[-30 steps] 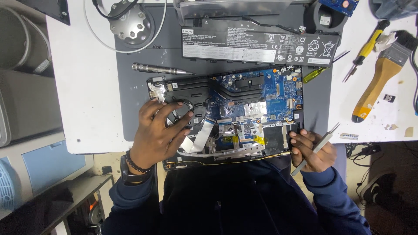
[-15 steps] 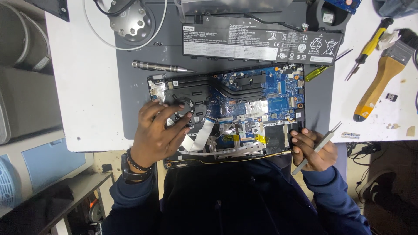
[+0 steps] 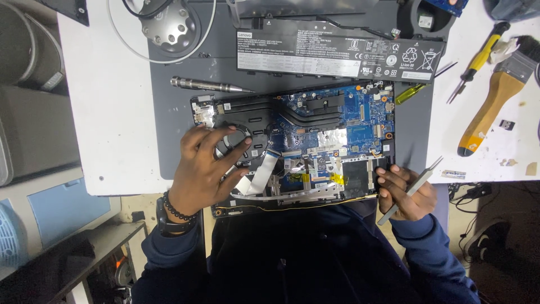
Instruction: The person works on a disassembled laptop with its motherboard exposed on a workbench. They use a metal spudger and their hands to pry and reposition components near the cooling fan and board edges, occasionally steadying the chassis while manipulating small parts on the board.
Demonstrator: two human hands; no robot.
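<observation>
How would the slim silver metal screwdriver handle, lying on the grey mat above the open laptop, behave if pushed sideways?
The slim silver metal screwdriver handle looks round, so it would probably roll on the flat grey mat. It seems solid metal, likely stiff and rather heavy for its size. Its ribbed end may give some grip.

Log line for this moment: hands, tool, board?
left hand: on fan area | right hand: gripping tweezers | opened laptop: board exposed

Long black rectangular label point(image 3: 337, 56) with white print and symbols, covering the battery pack just above the opened laptop. Small white stickers point(image 3: 315, 138) on the blue board. Tiny pale printed strip point(image 3: 453, 174) on the white counter, right.
</observation>
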